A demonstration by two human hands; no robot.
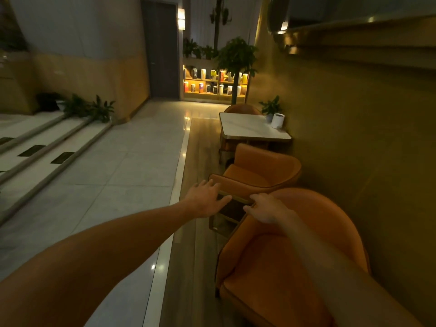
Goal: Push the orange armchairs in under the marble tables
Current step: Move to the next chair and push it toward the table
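Observation:
Three orange armchairs stand along the right wall. The near armchair (pixel 295 251) fills the lower right, its curved back towards the others. My right hand (pixel 264 210) lies on the rim of that back, fingers curled over its edge. My left hand (pixel 205 200) is open with fingers spread, just short of the front arm of the middle armchair (pixel 259 171). That chair's back is against the white marble table (pixel 245 128). A dark gold-framed piece (pixel 232 208) sits between the two chairs; I cannot tell what it is. A third armchair (pixel 243 109) shows behind the table.
A white cylinder (pixel 277 120) and a small potted plant (pixel 271 107) stand on the table by the wall. A potted tree (pixel 236 67) and a lit shelf (pixel 214 83) are behind it. Tiled floor and steps with plants (pixel 89 109) lie to the left.

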